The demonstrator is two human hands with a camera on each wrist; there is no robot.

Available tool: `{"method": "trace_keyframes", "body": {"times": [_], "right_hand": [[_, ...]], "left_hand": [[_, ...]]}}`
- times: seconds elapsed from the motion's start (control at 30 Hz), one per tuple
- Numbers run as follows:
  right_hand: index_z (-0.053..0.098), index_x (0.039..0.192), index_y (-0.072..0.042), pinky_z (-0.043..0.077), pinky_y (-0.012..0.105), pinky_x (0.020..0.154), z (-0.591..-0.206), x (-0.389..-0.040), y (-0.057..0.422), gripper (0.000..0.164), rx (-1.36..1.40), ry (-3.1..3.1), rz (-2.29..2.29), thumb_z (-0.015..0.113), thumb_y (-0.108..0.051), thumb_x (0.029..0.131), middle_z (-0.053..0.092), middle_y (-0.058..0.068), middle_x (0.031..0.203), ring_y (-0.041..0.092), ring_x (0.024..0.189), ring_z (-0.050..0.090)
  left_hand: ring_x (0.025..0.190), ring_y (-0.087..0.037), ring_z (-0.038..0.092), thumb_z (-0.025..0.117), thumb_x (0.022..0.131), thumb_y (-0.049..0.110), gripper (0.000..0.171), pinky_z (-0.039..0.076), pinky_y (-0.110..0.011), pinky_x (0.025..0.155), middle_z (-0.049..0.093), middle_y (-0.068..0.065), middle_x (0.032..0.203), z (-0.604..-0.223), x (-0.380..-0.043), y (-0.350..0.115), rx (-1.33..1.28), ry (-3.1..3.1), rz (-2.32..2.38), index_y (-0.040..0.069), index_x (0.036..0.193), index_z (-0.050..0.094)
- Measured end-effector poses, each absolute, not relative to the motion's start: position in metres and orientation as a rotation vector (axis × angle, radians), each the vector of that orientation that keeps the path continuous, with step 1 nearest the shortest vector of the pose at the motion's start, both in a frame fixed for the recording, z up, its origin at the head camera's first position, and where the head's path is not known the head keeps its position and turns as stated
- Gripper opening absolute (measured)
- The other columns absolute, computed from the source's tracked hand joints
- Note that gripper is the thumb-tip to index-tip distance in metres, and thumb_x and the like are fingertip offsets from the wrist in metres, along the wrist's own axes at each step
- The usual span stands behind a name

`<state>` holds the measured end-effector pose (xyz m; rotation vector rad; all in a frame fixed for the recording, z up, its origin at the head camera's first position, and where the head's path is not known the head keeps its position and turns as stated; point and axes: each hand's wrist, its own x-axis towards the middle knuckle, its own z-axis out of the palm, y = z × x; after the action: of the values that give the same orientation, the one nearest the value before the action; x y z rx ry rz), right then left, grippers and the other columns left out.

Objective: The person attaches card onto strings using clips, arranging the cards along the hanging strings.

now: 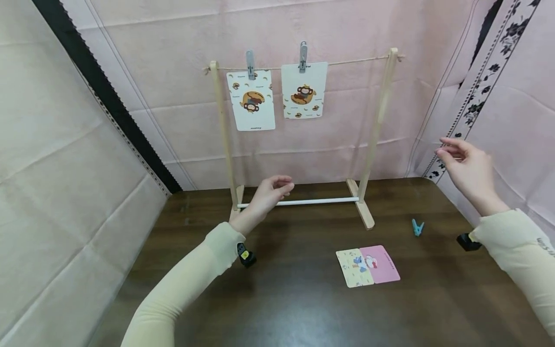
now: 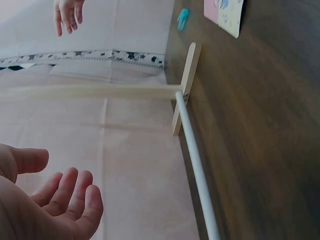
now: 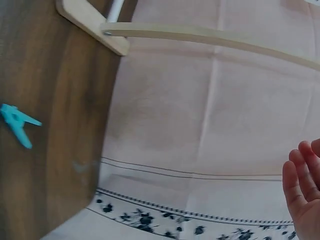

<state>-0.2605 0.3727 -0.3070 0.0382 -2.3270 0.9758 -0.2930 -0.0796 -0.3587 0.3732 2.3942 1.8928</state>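
Observation:
Two white cards with monkey pictures hang from a cord between two wooden posts: the left card (image 1: 256,115) under one grey clip (image 1: 250,65), the right card (image 1: 309,103) under another grey clip (image 1: 303,57). My left hand (image 1: 270,193) is raised in front of the rack's lower left, its fingers loosely bent around nothing. Off to the right of the rack, my right hand (image 1: 470,171) hangs in the air with relaxed fingers, also holding nothing. Below it on the table lies a blue clip (image 1: 417,227). A pink and yellow card (image 1: 368,266) lies flat nearer the front.
The rack's right post (image 1: 379,120) stands on a wooden foot (image 1: 361,207), and a white rod (image 1: 318,201) joins the two sides low down. Pale cloth (image 1: 182,130) hangs behind the dark wooden table (image 1: 277,299) and along both sides.

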Motion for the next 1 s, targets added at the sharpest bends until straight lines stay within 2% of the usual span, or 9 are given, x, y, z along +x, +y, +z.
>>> {"method": "trace_keyframes", "body": {"times": [0.13,0.23,0.6,0.8,1.0], "right_hand": [[0.065,0.134,-0.006,0.038,0.004,0.069,-0.320,-0.261,0.373,0.041,0.017,-2.277,0.966,0.063,-0.030,0.100,0.052,-0.042,0.087,-0.021,0.077,0.051],[0.067,0.131,-0.005,0.039,0.004,0.069,-0.332,-0.260,0.374,0.039,-0.003,-2.239,1.003,0.063,-0.029,0.100,0.053,-0.041,0.086,-0.019,0.078,0.053],[0.069,0.126,0.000,0.040,0.003,0.065,-0.372,-0.254,0.383,0.038,-0.076,-2.239,1.037,0.065,-0.027,0.099,0.051,-0.045,0.080,-0.021,0.074,0.053],[0.067,0.128,-0.001,0.040,0.005,0.063,-0.388,-0.250,0.386,0.044,-0.151,-2.290,1.053,0.064,-0.034,0.099,0.048,-0.047,0.081,-0.020,0.074,0.051],[0.067,0.130,-0.004,0.040,0.008,0.063,-0.404,-0.248,0.385,0.049,-0.170,-2.363,1.045,0.062,-0.042,0.099,0.046,-0.048,0.082,-0.020,0.076,0.050]], "left_hand": [[0.095,-0.021,0.066,0.066,0.099,0.015,0.029,0.053,-0.033,0.085,0.068,-0.011,0.113,-0.369,-0.290,-0.071,0.406,2.402,1.870,0.003,0.125,0.066],[0.091,-0.021,0.065,0.066,0.099,0.014,0.027,0.052,-0.031,0.080,0.068,-0.010,0.109,-0.376,-0.287,-0.064,0.444,2.416,1.824,0.002,0.123,0.066],[0.089,-0.019,0.065,0.067,0.098,0.013,0.025,0.055,-0.031,0.079,0.070,-0.011,0.108,-0.394,-0.274,-0.037,0.560,2.354,1.726,0.001,0.120,0.067],[0.096,-0.023,0.067,0.069,0.096,0.015,0.025,0.054,-0.031,0.080,0.071,-0.005,0.104,-0.409,-0.268,-0.026,0.634,2.353,1.600,0.005,0.119,0.069],[0.092,-0.013,0.065,0.070,0.096,0.018,0.025,0.052,-0.029,0.080,0.070,-0.001,0.103,-0.419,-0.260,-0.020,0.670,2.353,1.512,0.008,0.119,0.069]]}}
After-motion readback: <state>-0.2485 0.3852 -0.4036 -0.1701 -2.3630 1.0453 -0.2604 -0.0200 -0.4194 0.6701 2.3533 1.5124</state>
